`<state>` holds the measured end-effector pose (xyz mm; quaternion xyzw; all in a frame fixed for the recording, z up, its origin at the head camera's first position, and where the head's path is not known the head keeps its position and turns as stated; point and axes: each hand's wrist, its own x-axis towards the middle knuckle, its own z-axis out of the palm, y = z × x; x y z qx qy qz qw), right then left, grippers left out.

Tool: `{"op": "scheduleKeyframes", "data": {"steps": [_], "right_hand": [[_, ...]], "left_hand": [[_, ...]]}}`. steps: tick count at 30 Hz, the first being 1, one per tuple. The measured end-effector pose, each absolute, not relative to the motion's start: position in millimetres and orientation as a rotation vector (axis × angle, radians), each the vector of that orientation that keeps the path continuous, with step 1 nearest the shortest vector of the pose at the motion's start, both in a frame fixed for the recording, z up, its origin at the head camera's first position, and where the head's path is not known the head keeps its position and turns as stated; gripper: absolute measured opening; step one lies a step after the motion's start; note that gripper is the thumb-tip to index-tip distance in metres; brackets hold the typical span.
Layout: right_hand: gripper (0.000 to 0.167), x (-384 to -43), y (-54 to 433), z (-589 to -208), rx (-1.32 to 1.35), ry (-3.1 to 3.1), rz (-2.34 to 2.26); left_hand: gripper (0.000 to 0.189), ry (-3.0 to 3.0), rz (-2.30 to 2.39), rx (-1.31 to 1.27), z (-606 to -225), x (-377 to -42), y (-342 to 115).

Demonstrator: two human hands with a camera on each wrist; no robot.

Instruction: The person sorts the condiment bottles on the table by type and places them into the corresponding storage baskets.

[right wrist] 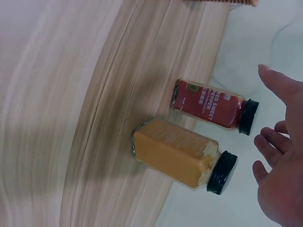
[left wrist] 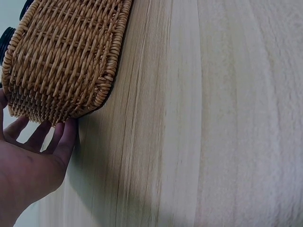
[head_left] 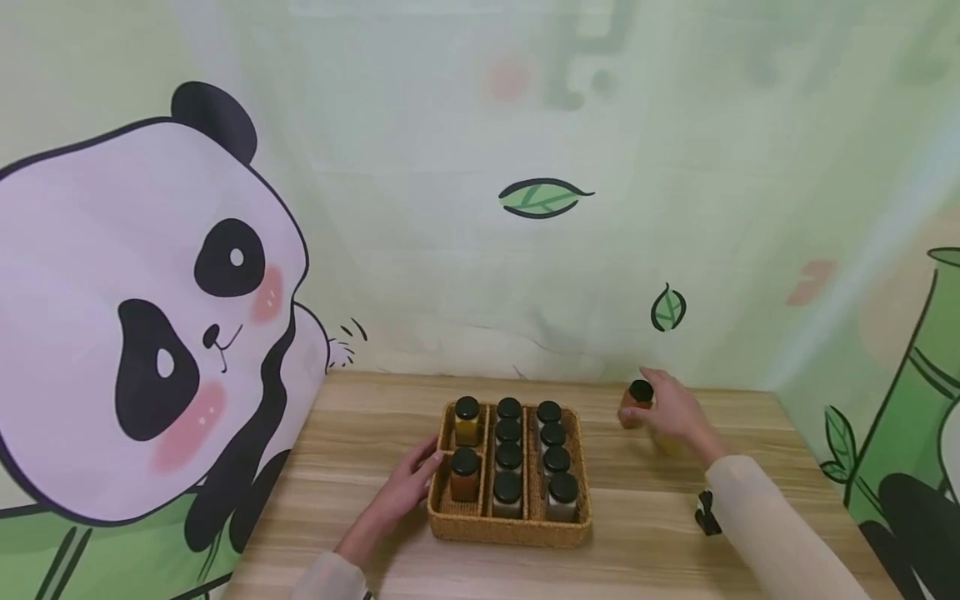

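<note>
My left hand [head_left: 411, 479] rests against the left side of a wicker basket [head_left: 510, 533], its thumb near the rim. In the left wrist view its fingertips touch the woven wall [left wrist: 61, 61] low down. Several black-lidded spice jars [head_left: 507, 487] stand in the basket's compartments. On the right, my right hand [head_left: 671, 408] is beside a red spice jar [head_left: 630, 412], labelled sweet pepper. The right wrist view shows its thumb and fingers spread, apart from that jar's black lid [right wrist: 248, 117]. Next to it stands a larger jar of orange-tan powder [right wrist: 173, 151], mostly hidden by the hand in the head view.
A small black object [head_left: 707, 512] lies on the wooden table [head_left: 637, 550] by the right sleeve; its kind is unclear. A cloth backdrop [head_left: 420, 250] with a printed panda and leaves rises behind the table's far edge.
</note>
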<state>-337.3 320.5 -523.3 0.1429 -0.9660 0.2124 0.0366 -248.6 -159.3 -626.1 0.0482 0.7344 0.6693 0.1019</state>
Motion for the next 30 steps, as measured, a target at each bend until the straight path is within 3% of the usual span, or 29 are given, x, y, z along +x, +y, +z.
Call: {"op": "scheduleKeyframes", "data": {"steps": [6, 19, 30], "right_hand": [[0.082, -341.4, 323.6, -525.4, 0.449, -3.013, 0.535], [0.051, -344.2, 328.4, -536.1, 0.464, -2.996, 0.304], [0.04, -343.0, 319.5, -536.2, 0.49, -2.96, 0.389]], "left_hand": [[0.064, 2.152, 1.988, 0.117, -629.0, -247.6, -156.6], [0.068, 2.148, 1.987, 0.123, -624.3, -247.1, -154.5], [0.067, 2.16, 1.985, 0.123, -624.4, -247.7, -156.9]]}}
